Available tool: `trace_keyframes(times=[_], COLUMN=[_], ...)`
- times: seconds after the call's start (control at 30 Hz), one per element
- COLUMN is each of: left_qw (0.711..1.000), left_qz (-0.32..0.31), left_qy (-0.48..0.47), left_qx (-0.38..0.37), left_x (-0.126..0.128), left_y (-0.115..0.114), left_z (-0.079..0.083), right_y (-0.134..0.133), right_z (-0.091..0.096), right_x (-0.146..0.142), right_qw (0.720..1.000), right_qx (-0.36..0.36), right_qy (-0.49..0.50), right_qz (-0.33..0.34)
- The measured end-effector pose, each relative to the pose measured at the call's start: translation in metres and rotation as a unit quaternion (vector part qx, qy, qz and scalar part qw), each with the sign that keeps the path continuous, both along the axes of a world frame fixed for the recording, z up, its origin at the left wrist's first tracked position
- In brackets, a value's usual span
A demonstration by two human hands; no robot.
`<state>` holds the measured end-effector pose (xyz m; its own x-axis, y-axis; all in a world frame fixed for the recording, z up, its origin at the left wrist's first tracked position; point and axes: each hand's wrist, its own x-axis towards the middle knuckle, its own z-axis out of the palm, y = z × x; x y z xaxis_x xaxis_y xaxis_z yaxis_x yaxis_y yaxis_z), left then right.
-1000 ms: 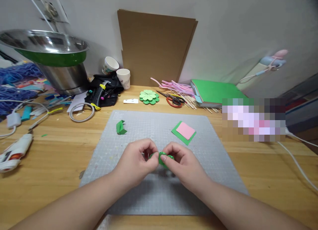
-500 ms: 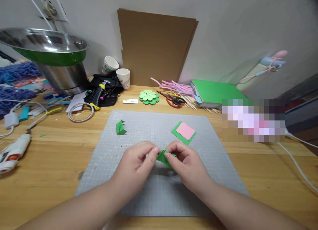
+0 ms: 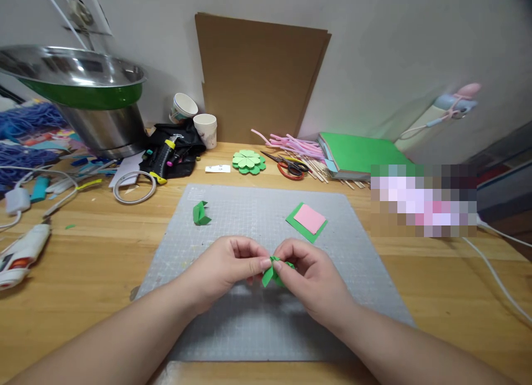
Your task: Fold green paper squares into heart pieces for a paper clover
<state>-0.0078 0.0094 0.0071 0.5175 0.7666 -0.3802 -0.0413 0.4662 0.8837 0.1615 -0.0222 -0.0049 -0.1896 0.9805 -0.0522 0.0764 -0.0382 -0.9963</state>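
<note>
Left hand [image 3: 230, 266] and right hand [image 3: 313, 274], both nearly closed, pinch folded green paper [image 3: 268, 276] over the mat [image 3: 249, 210], between its side edges.

Green folded paper [image 3: 268, 277] is hovering above the middle of the cutting mat [image 3: 253, 208], creased along its top, one flap sticking out toward the mat's near edge. Left hand [image 3: 233, 263] is pinching its left side, right hand [image 3: 313, 271] its right; fingers are hiding part. Second folded piece [image 3: 201, 214] is sitting far left on the mat, tips pointing right. Pink paper [image 3: 310, 218] is lying on a green sheet [image 3: 300, 228], mat's far right.
</note>
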Motion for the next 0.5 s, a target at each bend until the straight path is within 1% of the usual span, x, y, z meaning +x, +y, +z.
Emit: trace_keyframes(times=[0.13, 0.3, 0.5], left_qw=[1.0, 1.0, 1.0], left_qz=[-0.002, 0.003, 0.005], left_qy=[0.009, 0.014, 0.022], left_qx=[-0.013, -0.004, 0.011], left_x=[0.0004, -0.0005, -0.0016], left_y=[0.0011, 0.0007, 0.001], left_z=[0.0019, 0.0008, -0.0011], right_y=[-0.0014, 0.0008, 0.0012], right_z=[0.0027, 0.0071, 0.0073], right_x=[-0.0002, 0.0026, 0.0033], right_qw=[0.999, 0.995, 0.995], right_qx=[-0.024, -0.064, -0.066], right_qy=[0.02, 0.068, 0.072], right_qz=[0.008, 0.03, 0.032])
